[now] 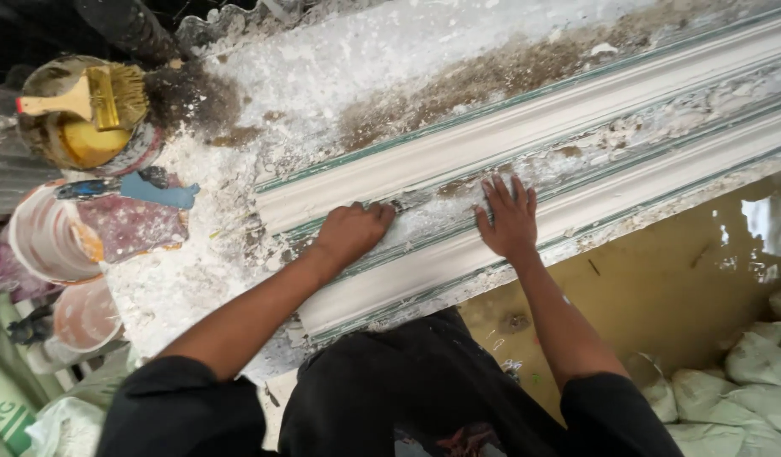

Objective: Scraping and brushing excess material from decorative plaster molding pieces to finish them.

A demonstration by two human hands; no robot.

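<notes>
Long white plaster moulding (pixel 526 161), grooved, green-edged, lying diag. on dusty workbench (pixel 322 76)

Left hand (pixel 353 230) curled in a fist, right hand (pixel 509 218) flat, fingers spread

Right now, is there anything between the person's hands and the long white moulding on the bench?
Nothing visible. The left hand, curled, and the right hand, flat with fingers spread, both rest directly on the white moulding. The brush on the tin lies far off.

At nine o'clock we see stacked bowls (pixel 43 237) and, at ten, a tin (pixel 77 127) with a brush (pixel 85 100). Wet yellowish floor (pixel 661 288) spreads at four, with pale sacks (pixel 746 372) beyond.
</notes>
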